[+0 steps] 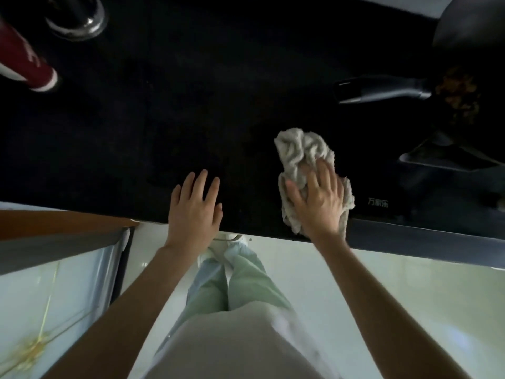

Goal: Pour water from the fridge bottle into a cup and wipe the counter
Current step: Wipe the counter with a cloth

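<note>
Cloth [306,162], grey and crumpled, is seen right of centre on the dark table [164,119], near the front edge and just left of the hob marking. It is pressed down under the right hand [318,199]; the fingers [325,173] are laid fairly straight across it, the thumb spread to the left, pressing rather than clenched. The left hand [194,206] is rested flat on the table at lower centre, fingers released and spread, nothing held. A red cup [27,61] is noted at the upper left of the frame, beside a dark rounded object that cannot be identified; whether water is in the cup cannot be told. No bottle is visible. A pan with a long handle [382,91] is seen at the upper right. Wiping is judged to be in hand, the pouring step probably done. No spill can be made out on the dark surface, so how much wiping is left cannot be told.
</note>
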`<action>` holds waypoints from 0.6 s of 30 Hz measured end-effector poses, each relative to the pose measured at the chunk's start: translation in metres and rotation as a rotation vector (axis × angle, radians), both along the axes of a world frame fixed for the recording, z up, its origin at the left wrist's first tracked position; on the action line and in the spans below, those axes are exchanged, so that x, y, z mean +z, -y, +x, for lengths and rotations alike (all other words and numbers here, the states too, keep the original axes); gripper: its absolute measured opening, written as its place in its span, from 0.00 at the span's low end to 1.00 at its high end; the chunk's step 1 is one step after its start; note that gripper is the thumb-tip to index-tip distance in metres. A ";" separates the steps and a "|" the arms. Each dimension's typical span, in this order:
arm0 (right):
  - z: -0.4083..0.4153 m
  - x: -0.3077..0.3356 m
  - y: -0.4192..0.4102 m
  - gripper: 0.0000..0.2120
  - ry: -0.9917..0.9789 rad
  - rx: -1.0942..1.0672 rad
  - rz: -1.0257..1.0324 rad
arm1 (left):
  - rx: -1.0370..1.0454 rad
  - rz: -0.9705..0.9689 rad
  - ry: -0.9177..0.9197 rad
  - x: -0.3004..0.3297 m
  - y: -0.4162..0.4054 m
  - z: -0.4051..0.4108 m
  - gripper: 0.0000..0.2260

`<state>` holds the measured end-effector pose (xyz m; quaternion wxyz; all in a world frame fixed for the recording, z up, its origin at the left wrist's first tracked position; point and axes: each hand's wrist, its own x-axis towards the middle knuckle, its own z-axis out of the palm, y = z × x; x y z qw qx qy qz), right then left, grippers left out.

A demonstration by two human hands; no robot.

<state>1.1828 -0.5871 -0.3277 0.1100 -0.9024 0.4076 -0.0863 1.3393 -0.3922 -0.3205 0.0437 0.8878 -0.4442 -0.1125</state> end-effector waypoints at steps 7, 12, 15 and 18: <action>0.020 -0.007 -0.002 0.26 -0.023 0.144 -0.045 | -0.026 0.014 0.014 -0.001 -0.004 0.000 0.24; 0.116 -0.011 0.066 0.28 -0.019 0.143 -0.011 | -0.036 0.005 0.033 -0.006 -0.005 0.000 0.23; 0.117 -0.014 0.051 0.24 0.013 0.176 -0.065 | -0.035 0.019 0.037 -0.007 -0.006 0.001 0.22; 0.062 -0.018 0.012 0.21 0.057 0.261 -0.106 | -0.030 0.040 0.019 -0.006 -0.007 0.001 0.24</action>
